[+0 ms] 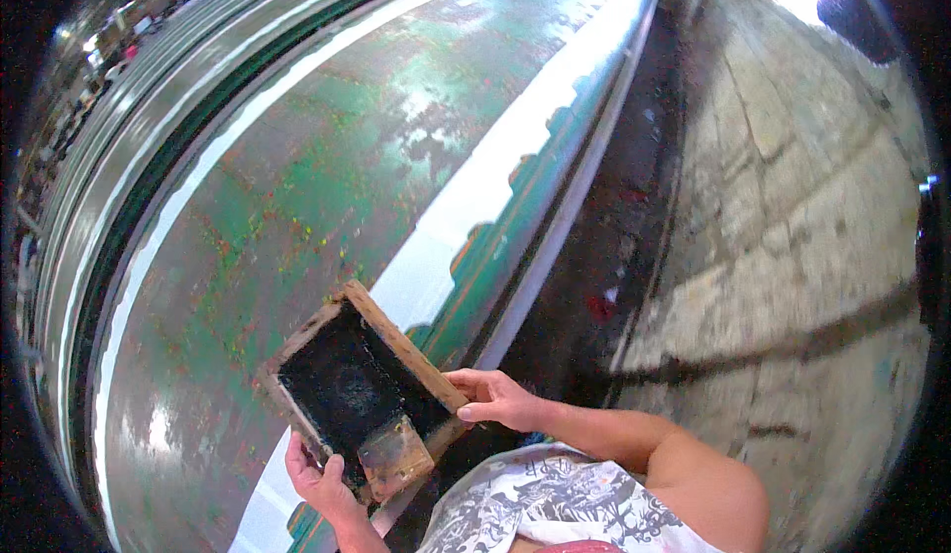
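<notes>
A shallow wooden tray [401, 343] with a black-stained inside is held tilted between my two hands, above the near edge of a long table. My right hand [503, 400] grips its right rim near the corner, thumb on top and fingers around the side. On the opposite near side, my left hand [325, 484] holds the tray's edge, its thumb beside a wooden block [398, 454]. This block, stained dark on part of its face, lies in the tray's near corner. The undersides of the tray and the fingertips below it are hidden.
The long table [307, 196] has a green and grey surface spotted with paint, with a white strip [495, 186] along its right edge. More long tables [188, 87] run parallel at the left. To the right lie a dark gutter [624, 216] and a stained concrete floor [773, 236].
</notes>
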Available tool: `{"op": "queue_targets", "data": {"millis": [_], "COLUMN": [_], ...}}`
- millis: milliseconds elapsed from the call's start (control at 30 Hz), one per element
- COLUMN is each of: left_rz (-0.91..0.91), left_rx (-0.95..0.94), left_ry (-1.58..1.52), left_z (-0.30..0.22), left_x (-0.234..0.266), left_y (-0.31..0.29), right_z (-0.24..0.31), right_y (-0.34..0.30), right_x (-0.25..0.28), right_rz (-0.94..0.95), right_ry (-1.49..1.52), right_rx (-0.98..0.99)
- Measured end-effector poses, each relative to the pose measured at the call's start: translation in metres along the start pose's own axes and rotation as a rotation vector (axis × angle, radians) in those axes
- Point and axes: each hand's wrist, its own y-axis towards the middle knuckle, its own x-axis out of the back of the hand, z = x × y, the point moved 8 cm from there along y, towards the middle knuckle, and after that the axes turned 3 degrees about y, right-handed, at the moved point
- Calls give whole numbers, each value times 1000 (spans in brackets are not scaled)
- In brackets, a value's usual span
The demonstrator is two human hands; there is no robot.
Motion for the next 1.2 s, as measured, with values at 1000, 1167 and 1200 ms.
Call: {"op": "queue_targets", "data": {"millis": [1000,1167,1200], "left_rz": [169,151,131], "left_rx": [328,319,299], "left_ry": [-192,-283,-277], "left_z": [10,-9,-17], "left_x": [-572,-700,-720], "left_y": [14,-13,-14], "right_z": [344,444,462], "right_y": [41,23,23], "right_x": [432,523,537], "right_rz": [83,136,153], "right_ry": [-203,-196,-225], "right_rx": [84,66,74]}}
